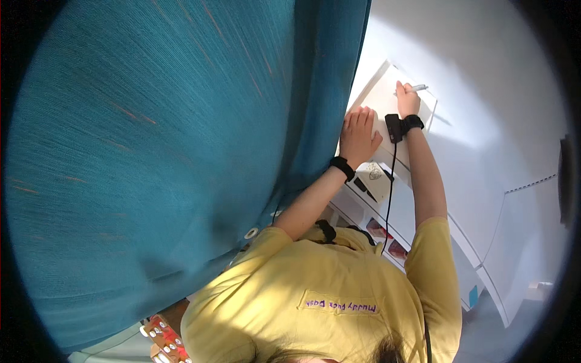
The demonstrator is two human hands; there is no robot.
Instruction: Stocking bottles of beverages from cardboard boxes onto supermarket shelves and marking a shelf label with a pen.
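My right hand (408,104) closes around a slim pale grey-white pen (417,89) over white paper (382,89). The pen's back end points right; its tip is too small to make out. Flat on the near left part of the paper rests my left hand (358,134), fingers stretched out and holding nothing. Just below the hands lies a pale sheet (376,176) with black shapes and a small round drawing. Black bands (343,167) circle both wrists, and a black box (394,128) with a cable sits at the right one.
A large teal curtain (181,133) hangs along my left, close to my left hand and arm. The black cable (391,199) runs from the right wrist toward my body. White surfaces (478,151) extend to the right. Below left is a red patterned item (164,339) with white spots.
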